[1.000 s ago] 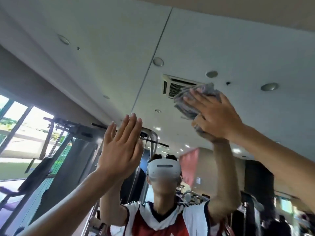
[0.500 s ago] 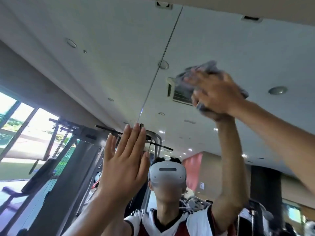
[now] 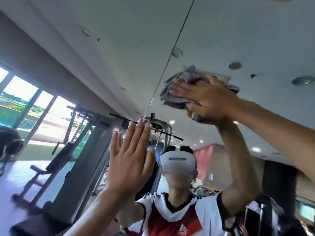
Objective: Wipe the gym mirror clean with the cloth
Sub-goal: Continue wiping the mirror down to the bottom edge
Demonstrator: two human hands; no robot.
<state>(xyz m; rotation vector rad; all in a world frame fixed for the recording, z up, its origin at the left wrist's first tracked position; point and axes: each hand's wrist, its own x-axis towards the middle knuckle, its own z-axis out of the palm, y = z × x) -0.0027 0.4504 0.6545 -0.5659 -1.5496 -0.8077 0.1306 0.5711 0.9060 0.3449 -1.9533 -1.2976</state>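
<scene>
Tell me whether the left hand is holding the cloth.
No: the left hand is flat and empty; the right hand holds the cloth.

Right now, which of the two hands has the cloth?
The right hand, up high, holds the grey cloth; the left hand lies flat on the mirror, empty.
</scene>
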